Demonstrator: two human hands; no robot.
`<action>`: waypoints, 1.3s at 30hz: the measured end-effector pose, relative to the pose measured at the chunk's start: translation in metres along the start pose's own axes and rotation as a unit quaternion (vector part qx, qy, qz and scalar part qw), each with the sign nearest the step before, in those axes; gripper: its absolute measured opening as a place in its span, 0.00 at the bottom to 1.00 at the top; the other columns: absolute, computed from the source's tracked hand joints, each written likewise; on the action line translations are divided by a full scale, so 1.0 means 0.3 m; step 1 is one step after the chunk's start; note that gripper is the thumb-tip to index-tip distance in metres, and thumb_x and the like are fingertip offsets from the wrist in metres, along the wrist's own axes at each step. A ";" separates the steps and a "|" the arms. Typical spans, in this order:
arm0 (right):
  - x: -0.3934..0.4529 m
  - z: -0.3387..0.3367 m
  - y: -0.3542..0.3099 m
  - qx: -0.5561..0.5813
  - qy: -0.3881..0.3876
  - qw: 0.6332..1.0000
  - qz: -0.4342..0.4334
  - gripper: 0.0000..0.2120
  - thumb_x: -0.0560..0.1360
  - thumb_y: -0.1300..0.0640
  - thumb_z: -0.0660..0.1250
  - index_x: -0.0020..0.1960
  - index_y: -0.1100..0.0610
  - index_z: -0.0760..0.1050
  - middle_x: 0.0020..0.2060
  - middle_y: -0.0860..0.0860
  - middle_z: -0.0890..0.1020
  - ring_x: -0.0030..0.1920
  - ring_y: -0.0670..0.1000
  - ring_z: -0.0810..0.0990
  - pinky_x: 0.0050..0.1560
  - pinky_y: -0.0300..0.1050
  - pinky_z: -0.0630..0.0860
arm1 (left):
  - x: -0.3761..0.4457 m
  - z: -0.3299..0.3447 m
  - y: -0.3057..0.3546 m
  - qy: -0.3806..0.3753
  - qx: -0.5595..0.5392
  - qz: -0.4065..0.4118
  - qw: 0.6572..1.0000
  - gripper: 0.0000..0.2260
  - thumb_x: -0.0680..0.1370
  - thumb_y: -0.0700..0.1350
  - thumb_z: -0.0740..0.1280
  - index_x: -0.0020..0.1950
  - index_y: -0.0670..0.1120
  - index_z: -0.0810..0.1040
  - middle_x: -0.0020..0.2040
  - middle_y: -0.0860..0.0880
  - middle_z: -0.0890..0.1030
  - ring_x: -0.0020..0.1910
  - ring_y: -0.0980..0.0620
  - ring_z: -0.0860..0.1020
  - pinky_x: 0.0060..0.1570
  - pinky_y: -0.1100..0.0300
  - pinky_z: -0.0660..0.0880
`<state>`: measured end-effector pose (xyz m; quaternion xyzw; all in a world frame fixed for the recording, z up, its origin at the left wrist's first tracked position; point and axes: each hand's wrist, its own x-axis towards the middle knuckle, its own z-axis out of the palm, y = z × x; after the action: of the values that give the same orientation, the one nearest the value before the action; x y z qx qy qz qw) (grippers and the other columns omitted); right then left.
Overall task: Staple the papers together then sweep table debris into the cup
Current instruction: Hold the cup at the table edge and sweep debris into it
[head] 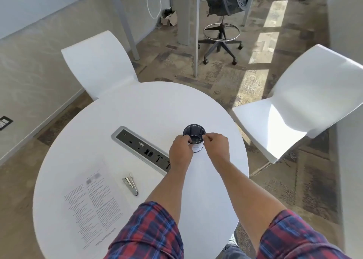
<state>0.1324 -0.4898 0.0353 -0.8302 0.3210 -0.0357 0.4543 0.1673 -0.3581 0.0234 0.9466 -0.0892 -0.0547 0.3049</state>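
Note:
A small cup (pixel 194 135) with a dark rim and white side stands upright on the round white table (pixel 149 105), right of its middle. My left hand (pixel 181 150) touches the cup's left side and near rim, fingers curled. My right hand (pixel 216 143) hovers at the right rim with thumb and forefinger pinched; whether something small is between them cannot be told. Printed papers (pixel 92 205) lie flat at the table's near left. A metal stapler (pixel 130 185) lies on its side just right of the papers' top corner. No debris shows on the tabletop.
A grey power and data strip (pixel 137 146) is set into the table between the papers and the cup. White chairs stand at the far left (pixel 98 62) and the right (pixel 298 105). A black rolling stool (pixel 222 28) is on the carpet beyond.

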 end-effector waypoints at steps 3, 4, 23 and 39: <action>0.018 -0.034 0.002 0.033 0.014 0.999 0.016 0.09 0.79 0.51 0.71 0.52 0.57 0.84 0.40 0.51 0.88 0.43 0.53 0.87 0.46 0.50 0.83 | 0.014 0.002 0.012 -0.002 -0.011 0.022 1.000 0.09 0.75 0.35 0.68 0.52 0.47 0.80 0.52 0.49 0.80 0.48 0.44 0.81 0.45 0.47 0.80; 0.022 -0.052 0.004 0.050 0.023 0.998 0.020 0.10 0.79 0.50 0.72 0.54 0.56 0.83 0.40 0.50 0.88 0.43 0.52 0.87 0.47 0.50 0.83 | 0.016 0.001 0.019 -0.006 -0.023 0.037 0.999 0.09 0.75 0.36 0.69 0.52 0.47 0.81 0.53 0.49 0.81 0.49 0.45 0.81 0.46 0.48 0.80; 0.004 -0.517 0.273 -0.044 0.171 0.980 0.094 0.09 0.79 0.57 0.63 0.53 0.57 0.82 0.34 0.54 0.85 0.34 0.55 0.82 0.33 0.45 0.77 | -0.030 0.139 0.266 -0.153 -0.042 0.131 0.979 0.28 0.79 0.45 0.63 0.80 0.54 0.63 0.76 0.54 0.73 0.72 0.50 0.75 0.68 0.48 0.75; -0.081 -0.476 0.565 -0.105 0.162 0.952 0.236 0.14 0.79 0.62 0.59 0.64 0.58 0.74 0.46 0.59 0.84 0.42 0.62 0.83 0.38 0.52 0.81 | -0.149 0.245 0.033 -0.215 -0.010 -0.021 0.976 0.37 0.78 0.40 0.57 0.85 0.45 0.44 0.86 0.49 0.44 0.85 0.53 0.43 0.83 0.53 0.42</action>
<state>-0.0219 -0.6451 -0.0072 -0.7566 0.5793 -0.0274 0.3020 0.1106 -0.3986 -0.0281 0.9112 -0.1322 -0.2648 0.2867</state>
